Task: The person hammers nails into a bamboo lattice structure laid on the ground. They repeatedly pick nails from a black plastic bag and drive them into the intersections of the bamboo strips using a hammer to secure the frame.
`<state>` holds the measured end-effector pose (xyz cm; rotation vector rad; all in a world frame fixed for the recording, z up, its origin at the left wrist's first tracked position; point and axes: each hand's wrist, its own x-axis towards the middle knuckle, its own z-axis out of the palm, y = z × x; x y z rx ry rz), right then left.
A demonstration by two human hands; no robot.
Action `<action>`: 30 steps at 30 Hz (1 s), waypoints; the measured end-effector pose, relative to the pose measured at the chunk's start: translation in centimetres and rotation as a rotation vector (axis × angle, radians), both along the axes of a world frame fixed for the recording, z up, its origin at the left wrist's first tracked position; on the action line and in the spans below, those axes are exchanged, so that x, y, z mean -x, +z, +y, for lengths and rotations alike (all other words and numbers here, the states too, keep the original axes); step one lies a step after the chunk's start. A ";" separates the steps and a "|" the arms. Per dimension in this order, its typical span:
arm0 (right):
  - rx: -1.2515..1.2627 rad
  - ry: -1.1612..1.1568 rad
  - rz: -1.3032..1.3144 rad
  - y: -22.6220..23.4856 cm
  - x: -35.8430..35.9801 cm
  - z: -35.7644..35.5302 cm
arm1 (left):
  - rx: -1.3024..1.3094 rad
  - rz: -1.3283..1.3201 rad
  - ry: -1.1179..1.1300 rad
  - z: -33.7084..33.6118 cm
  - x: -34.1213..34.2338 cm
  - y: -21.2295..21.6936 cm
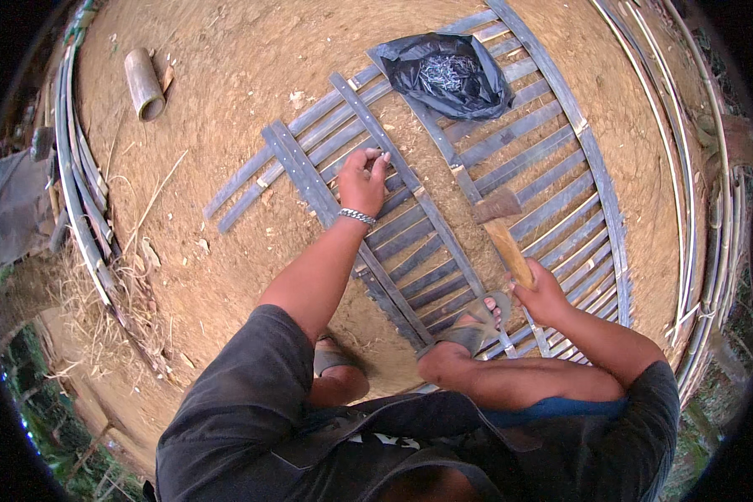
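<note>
My right hand [540, 294] grips the pale wooden handle of a hatchet [504, 234]; its broad, rusty metal head points away from me, above the slatted frame on the right. My left hand [362, 180], with a chain bracelet at the wrist, is over the smaller slatted frame [410, 237] on the left. Its thumb and fingers are pinched together beside a long dark rail [379, 134]; whatever they hold is too small to make out. Dark split-bamboo slats cross between the rails of this frame. A black plastic bag [402, 74] holding many loose nails [448, 74] lies open beyond my hands.
A larger slatted frame [552, 142] lies on the right, partly under the bag. My sandalled feet are beside the smaller frame. A cut bamboo tube [145, 84] lies far left on bare earth. Long bamboo strips line the left [74, 167] and right [715, 209] edges.
</note>
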<state>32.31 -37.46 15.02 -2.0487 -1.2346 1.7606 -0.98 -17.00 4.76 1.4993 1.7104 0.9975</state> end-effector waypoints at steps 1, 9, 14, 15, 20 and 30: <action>0.000 0.018 -0.010 0.1 0.4 0.6 | -0.036 0.013 -0.004 0.1 -0.4 0.2; -0.049 0.015 0.115 0.8 5.2 5.7 | -0.192 0.091 -0.313 2.8 0.3 -1.5; 0.046 -0.072 0.170 -1.6 6.1 5.5 | -0.195 0.072 -0.310 2.7 0.0 -3.8; 0.062 -0.083 0.167 -1.8 6.2 5.4 | -0.206 0.068 -0.306 2.5 0.1 -4.2; 0.103 -0.139 0.155 -3.0 6.0 4.4 | -0.210 0.032 -0.313 2.5 0.0 -4.6; 0.028 -0.254 0.221 -5.4 10.3 9.5 | -0.300 0.128 -0.371 3.0 0.3 -4.6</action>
